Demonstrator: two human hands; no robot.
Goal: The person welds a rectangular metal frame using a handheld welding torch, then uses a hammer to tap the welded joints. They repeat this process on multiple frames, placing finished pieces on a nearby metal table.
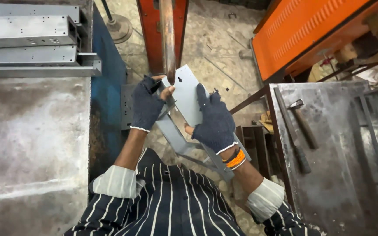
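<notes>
Both gloved hands clamp a grey sheet-metal bracket (188, 98) under the vertical metal rod (168, 39). The left hand (146, 107) pinches its upper edge, and the right hand (215, 120) lies flat on its face — steadying it. A hammer (303, 122) lies on the counter (329, 183), right of the right hand.

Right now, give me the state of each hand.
Left hand: closed on the upper edge of the grey metal bracket.
Right hand: laid on the bracket's face, thumb under its edge, holding it.

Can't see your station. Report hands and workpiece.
Left hand and right hand, both gloved, gripping grey sheet-metal bracket. Bracket's top under vertical metal rod. Hammer on right table, untouched.
</notes>
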